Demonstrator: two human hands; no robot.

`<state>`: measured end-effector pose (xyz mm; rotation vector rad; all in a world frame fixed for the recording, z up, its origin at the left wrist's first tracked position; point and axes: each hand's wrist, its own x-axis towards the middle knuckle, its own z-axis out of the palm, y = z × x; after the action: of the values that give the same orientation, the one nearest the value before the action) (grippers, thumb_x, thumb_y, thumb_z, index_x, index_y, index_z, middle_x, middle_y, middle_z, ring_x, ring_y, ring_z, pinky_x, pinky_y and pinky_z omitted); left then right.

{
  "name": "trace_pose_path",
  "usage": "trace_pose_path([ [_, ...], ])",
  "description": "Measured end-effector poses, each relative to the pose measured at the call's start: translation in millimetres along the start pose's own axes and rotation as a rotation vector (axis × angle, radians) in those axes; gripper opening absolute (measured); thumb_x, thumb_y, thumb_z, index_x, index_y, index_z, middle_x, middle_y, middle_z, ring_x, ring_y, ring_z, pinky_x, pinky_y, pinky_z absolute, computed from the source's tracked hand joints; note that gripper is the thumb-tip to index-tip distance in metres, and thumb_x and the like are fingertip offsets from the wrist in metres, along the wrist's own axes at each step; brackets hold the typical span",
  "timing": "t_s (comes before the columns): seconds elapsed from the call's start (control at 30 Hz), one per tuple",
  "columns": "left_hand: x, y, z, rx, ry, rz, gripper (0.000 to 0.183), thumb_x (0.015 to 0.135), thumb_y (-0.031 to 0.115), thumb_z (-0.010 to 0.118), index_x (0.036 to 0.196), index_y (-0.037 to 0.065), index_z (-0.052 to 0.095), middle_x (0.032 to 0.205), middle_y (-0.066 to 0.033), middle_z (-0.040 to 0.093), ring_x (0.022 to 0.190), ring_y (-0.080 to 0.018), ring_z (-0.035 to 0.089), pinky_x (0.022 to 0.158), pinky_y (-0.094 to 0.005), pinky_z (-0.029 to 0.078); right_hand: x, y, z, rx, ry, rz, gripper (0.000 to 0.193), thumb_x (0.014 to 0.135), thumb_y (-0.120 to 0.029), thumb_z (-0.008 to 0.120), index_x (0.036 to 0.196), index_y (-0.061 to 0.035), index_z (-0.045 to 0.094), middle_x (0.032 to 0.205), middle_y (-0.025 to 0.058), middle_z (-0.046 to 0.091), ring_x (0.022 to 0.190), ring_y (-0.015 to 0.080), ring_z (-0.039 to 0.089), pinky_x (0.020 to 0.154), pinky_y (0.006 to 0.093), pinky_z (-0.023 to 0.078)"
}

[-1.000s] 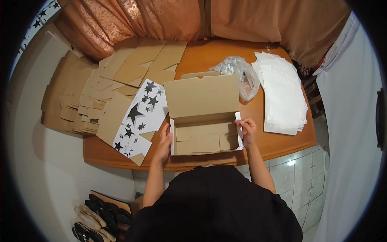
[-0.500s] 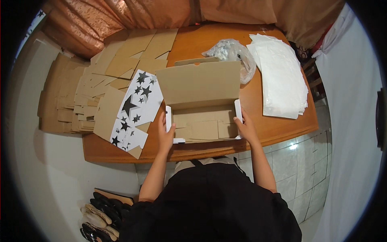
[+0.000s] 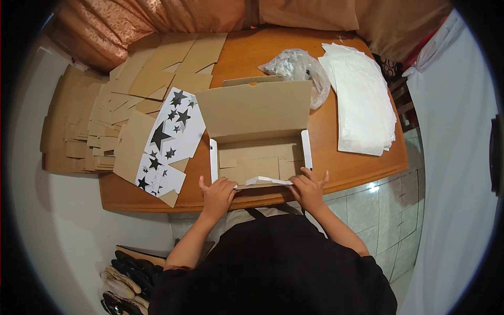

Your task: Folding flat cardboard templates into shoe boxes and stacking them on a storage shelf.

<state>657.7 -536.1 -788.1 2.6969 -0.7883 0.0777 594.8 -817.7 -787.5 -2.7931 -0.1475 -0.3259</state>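
A cardboard box [image 3: 253, 113], brown inside and white outside, stands in front of me with its lid raised at the far side. My left hand [image 3: 217, 196] grips the left end of its front wall, fingers curled over the top edge and thumb pressed near the corner. At the right end of the same wall, my right hand [image 3: 310, 189] holds on in a similar way, its little finger stuck out. Between the hands, a white strip of the front panel [image 3: 266, 180] folds inward over the edge. Fingertips inside the wall are partly hidden.
Left of the box lies a flat white blank with black stars [image 3: 161, 135], beside stacked brown cardboard blanks [image 3: 79, 118]. A clear plastic bag [image 3: 299, 65] and a pile of white sheets [image 3: 362, 105] sit on the wooden table [image 3: 328, 152]. Shoes [image 3: 123, 281] stand at lower left.
Both hands have moved from the box's side walls to its front wall. The front panel's white strip now shows, folded over the edge. My view has shifted slightly.
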Motion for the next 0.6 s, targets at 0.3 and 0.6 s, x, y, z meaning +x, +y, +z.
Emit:
trace_pose_path([
  [0.3, 62, 13, -35, -0.233, -0.364, 0.163, 0.040, 0.090, 0.031, 0.047, 0.125, 0.011, 0.051, 0.126, -0.0104, 0.052, 0.124, -0.0237, 0.042, 0.104, -0.0600, 0.009, 86, -9, -41, 0.473, -0.687, -0.128, 0.039, 0.090, -0.028, 0.047, 0.125, -0.0105, 0.050, 0.125, 0.0091, 0.053, 0.124, 0.0289, 0.042, 0.105, 0.0595, 0.015],
  [0.6, 103, 11, 57, 0.119, -1.130, -0.015, 0.084, 0.085, 0.061, 0.037, 0.146, 0.023, -0.006, 0.151, -0.0078, -0.016, 0.139, -0.0267, -0.013, 0.108, -0.0529, -0.003, 105, -5, 56, -0.075, -1.297, 0.011, 0.090, 0.079, -0.062, 0.051, 0.144, -0.0344, -0.004, 0.151, 0.0026, -0.017, 0.139, 0.0236, -0.014, 0.105, 0.0613, -0.001],
])
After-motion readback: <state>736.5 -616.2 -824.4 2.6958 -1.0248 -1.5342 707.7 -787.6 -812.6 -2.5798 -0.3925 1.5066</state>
